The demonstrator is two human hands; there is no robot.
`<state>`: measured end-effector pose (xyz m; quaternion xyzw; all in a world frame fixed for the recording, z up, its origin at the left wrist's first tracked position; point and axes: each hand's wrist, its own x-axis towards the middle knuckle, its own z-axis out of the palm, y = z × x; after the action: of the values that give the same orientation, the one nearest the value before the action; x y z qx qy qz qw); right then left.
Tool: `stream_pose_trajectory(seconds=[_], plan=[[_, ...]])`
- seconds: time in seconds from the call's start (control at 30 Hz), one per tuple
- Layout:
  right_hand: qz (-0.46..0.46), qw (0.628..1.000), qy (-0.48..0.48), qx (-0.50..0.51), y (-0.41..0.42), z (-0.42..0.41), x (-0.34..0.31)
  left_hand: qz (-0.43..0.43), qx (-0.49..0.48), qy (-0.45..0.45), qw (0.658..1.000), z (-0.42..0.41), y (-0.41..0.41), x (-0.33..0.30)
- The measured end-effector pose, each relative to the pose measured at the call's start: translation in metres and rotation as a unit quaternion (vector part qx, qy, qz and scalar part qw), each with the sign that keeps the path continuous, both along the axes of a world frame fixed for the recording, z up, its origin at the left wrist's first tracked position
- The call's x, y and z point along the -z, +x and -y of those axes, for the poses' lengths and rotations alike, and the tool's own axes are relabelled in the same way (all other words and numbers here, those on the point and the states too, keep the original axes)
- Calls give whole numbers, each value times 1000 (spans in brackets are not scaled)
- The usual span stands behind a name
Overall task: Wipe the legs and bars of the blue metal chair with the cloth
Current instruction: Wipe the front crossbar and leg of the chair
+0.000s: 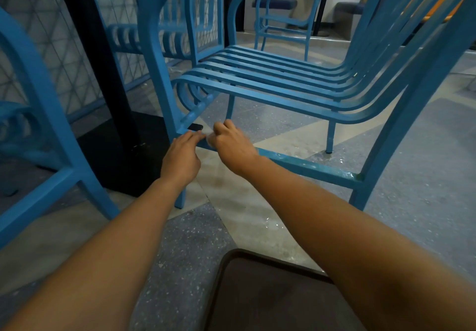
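The blue metal chair (270, 83) fills the view, seen from low at its side. Its lower side bar (309, 167) runs from the front leg (164, 93) to the rear leg (386, 150). My right hand (231, 147) sits curled on the bar's front end and grips a small pale cloth (210, 140), of which only a sliver shows. My left hand (180, 156) lies just left of it, with its fingers stretched onto the bar where it meets the front leg. The two hands almost touch.
A black table post (103, 60) with a flat black base (121, 160) stands left of the chair. More blue chairs are at the left (43, 134) and behind (283, 21). A dark brown tray-like surface (257, 294) lies at the bottom. The speckled floor looks wet.
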<state>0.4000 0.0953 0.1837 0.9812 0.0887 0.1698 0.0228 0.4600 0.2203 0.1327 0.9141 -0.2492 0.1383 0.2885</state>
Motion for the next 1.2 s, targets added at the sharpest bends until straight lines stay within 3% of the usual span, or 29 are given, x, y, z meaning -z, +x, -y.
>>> stream_pose_trajectory(seconds=[0.4,0.63,0.73,0.83,0.9,1.0,1.07,1.2], plan=[[-1,980,-197,3,-35,18,31,16,-3,0,1000,2,-2,-2],[-38,972,-224,65,-70,38,45,65,12,15,998,2,-16,-2],[12,981,-181,67,-82,44,49,99,26,8,995,4,-25,2],[98,992,-24,71,-94,54,48,125,53,5,991,11,-31,4],[143,980,97,95,-102,59,37,131,55,-2,990,16,-35,4],[157,934,293,133,-101,64,9,115,49,-9,992,22,-39,2],[131,931,302,158,-88,70,-2,108,63,12,992,26,-40,2],[-2,958,223,181,-53,76,1,113,107,80,984,39,-44,1]])
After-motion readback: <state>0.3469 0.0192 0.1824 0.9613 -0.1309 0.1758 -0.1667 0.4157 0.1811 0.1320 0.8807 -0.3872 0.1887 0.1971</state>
